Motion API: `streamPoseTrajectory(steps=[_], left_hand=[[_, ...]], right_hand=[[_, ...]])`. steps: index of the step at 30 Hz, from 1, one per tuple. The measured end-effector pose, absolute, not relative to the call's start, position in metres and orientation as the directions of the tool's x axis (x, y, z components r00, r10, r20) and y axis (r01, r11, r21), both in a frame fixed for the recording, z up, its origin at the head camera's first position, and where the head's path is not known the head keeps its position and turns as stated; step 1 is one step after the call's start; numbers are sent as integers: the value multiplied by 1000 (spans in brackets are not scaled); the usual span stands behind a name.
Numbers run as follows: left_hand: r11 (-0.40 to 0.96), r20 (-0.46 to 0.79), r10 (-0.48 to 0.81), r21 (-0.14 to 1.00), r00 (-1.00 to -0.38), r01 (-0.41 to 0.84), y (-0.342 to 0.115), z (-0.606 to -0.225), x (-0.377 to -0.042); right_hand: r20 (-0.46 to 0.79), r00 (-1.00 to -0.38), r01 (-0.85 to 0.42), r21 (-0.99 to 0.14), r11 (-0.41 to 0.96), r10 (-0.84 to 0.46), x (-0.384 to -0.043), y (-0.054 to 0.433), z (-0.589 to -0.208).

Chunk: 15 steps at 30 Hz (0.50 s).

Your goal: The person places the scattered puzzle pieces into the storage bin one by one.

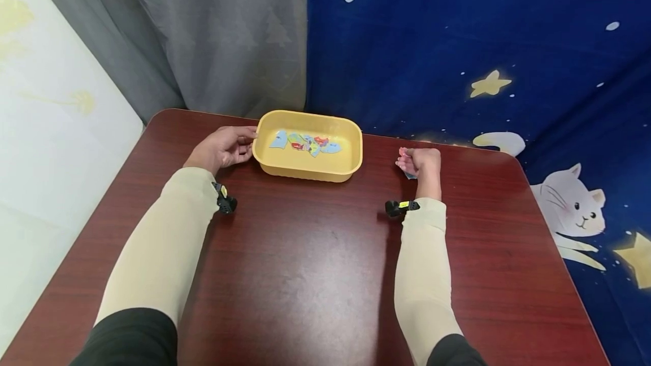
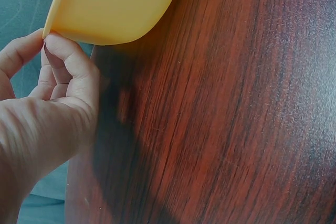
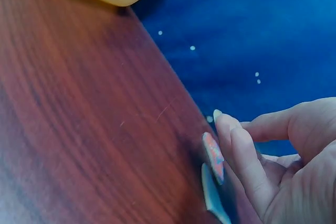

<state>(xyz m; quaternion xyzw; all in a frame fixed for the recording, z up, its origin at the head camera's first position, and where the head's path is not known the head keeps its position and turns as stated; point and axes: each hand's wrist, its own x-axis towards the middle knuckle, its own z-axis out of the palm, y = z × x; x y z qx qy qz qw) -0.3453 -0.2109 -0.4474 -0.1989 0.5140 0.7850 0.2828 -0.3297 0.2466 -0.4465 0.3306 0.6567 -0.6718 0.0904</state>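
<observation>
A yellow plastic basin (image 1: 307, 175) stands near the table's far edge. In it lie several thin, colourful printed pieces (image 1: 305, 143), partly overlapping. At its left end my left hand (image 1: 229, 146) pinches the rim between thumb and fingertip, as the left wrist view shows up close. My right hand (image 1: 424, 161) is to the right of the basin, low over the table, fingers bent. Beside its fingertips are a pink-and-blue piece (image 3: 213, 157) and a light blue piece (image 3: 212, 195). I see nothing between the fingers, though the hand partly covers these pieces in the head view.
The dark red wooden table (image 1: 305, 275) has rounded far corners. Behind it hang a grey curtain (image 1: 229, 33) and a blue curtain (image 1: 432, 44) with stars and a cat. A small black camera (image 1: 399, 208) is strapped to each wrist.
</observation>
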Motion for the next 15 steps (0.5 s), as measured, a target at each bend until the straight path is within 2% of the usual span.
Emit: streamPoseTrajectory(steps=[9, 15], left_hand=[[-312, -609, 229, 693, -760, -650, -211, -449, -345], [-310, -605, 232, 696, -762, -647, -212, -450, -346]], right_hand=[[-559, -724, 603, -797, -23, 403, -336, 248, -467], [-522, -729, 608, -791, 69, 443, -337, 247, -471]])
